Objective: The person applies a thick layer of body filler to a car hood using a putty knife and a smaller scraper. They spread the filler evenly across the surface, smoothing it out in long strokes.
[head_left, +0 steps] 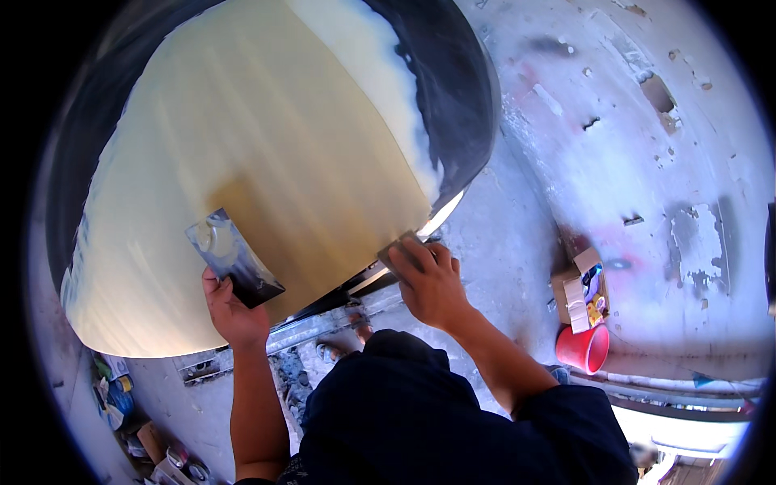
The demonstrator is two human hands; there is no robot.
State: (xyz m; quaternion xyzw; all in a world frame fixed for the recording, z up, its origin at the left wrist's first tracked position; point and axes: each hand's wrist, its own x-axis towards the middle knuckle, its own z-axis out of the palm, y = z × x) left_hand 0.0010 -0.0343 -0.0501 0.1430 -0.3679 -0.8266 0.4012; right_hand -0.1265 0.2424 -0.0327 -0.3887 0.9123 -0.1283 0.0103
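Note:
A large curved panel, shaped like a car hood [275,121], is coated in cream-yellow filler, with a dark painted border along its far and side edges. My left hand [234,311] grips a rectangular filler plate [242,260] by its lower edge; a pale dab of filler lies near its far end. The plate is over the panel's near part and casts a shadow there. At the panel's near right edge, my right hand [432,283] is closed around a dark, flat spreader [394,252], which meets the coated surface. Fingers partly cover the spreader.
To the right, a cardboard box [575,303] with small items stands by a red bucket [584,349], near a worn, patched wall [614,162]. Cans and containers [176,457] crowd the lower left. Grey floor [485,202] runs beside the panel.

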